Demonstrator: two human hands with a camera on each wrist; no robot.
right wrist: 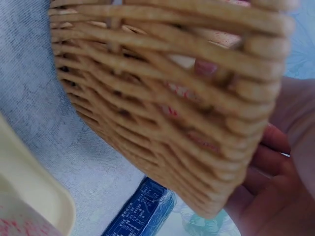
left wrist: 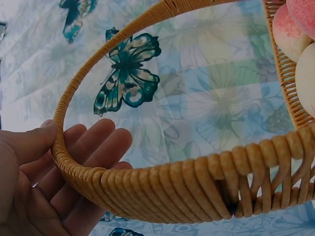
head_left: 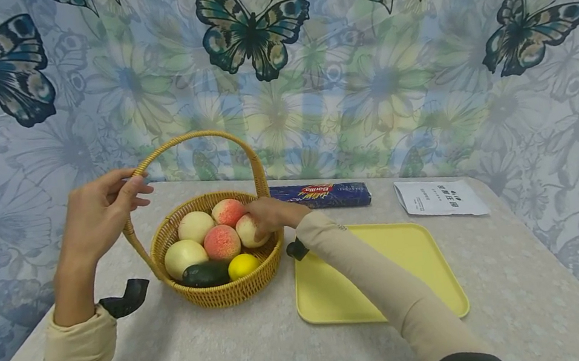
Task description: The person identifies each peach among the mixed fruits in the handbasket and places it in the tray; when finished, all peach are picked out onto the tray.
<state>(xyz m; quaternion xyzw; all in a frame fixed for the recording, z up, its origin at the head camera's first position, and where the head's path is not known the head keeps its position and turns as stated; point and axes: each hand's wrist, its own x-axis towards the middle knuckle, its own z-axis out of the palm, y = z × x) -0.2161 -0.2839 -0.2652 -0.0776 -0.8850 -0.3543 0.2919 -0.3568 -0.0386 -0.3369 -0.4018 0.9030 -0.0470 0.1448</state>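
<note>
From where I stand, the wicker basket (head_left: pixel 228 295) is located left of centre in the head view, between the two hands. The left hand (head_left: pixel 98 213), at the left of the frame, grips the basket handle (head_left: pixel 201 135) on its left side; the left wrist view shows the thumb on one side of the handle and the fingers on the other. The right hand (head_left: pixel 274 213) crosses the basket's right rim and touches the pale peach (head_left: pixel 245 235) inside it. The basket wall hides part of this hand in the right wrist view; I cannot tell whether its fingers are closed around the peach. Adjacent contents: the red peach (head_left: pixel 222 242) at the basket's middle, the lemon (head_left: pixel 243 266) at its lower right, and the dark green item (head_left: pixel 205 274) left of the lemon. The yellow tray (head_left: pixel 414 249) is positioned right of centre, beneath the right forearm. The blue packet (head_left: pixel 343 195) lies behind the tray; the white pouch (head_left: pixel 441 198) lies further right.
</note>
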